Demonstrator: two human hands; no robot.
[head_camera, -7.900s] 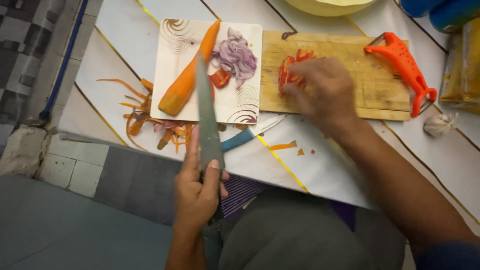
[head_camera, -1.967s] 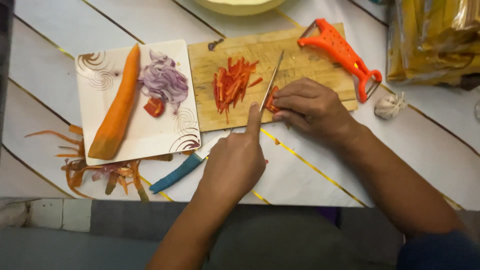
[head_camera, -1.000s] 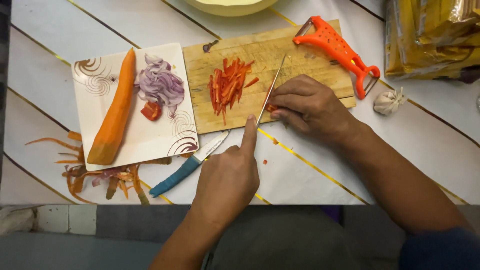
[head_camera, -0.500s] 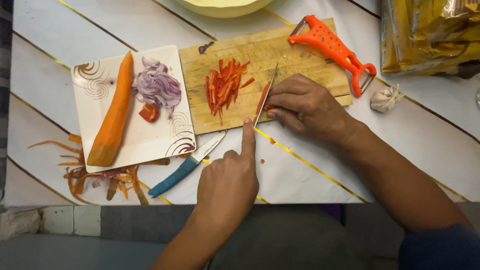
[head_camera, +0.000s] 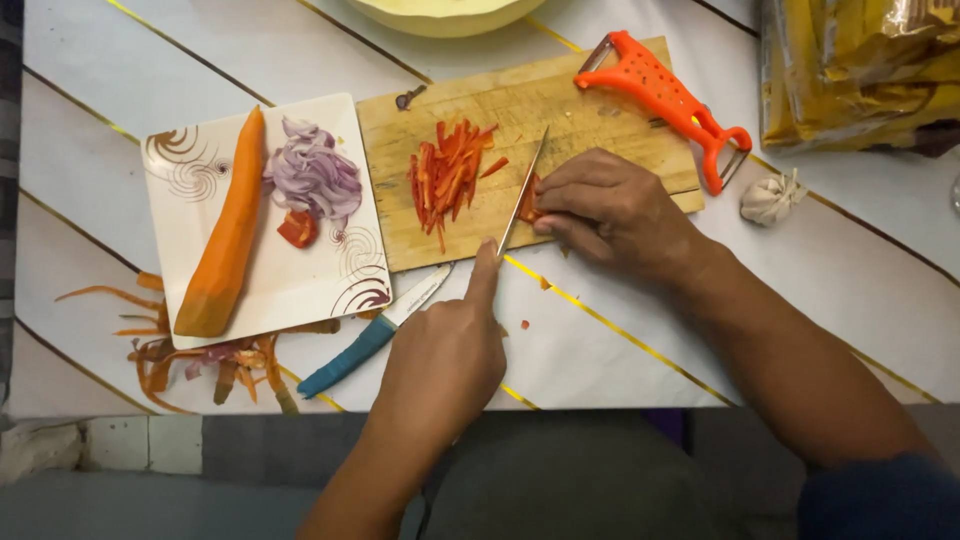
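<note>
- A knife is being gripped by the left hand, closed round the handle with the forefinger laid along the spine, probably for steadier slicing; the blade is being held upright across the near edge of the wooden cutting board.
- A red pepper piece is being pinned to the board by the right hand, fingers curled down over it and just right of the blade, likely so the tips are kept clear of the edge.
- The red pepper strips are being left in a heap on the board, left of the blade, out of the cutting line.
- A white square plate is being used at far left for a peeled carrot, sliced purple onion and a red pepper scrap.
- A blue-handled knife is being left flat on the bench, just near the plate; carrot peelings are being left at the near left edge.
- An orange peeler is being left on the board's far right corner; a garlic bulb is lying right of it.
- Against the frame half a second back: both hands are being kept in the same grips, the blade is being kept at the same spot beside the pepper piece; only the view is being shifted slightly.
</note>
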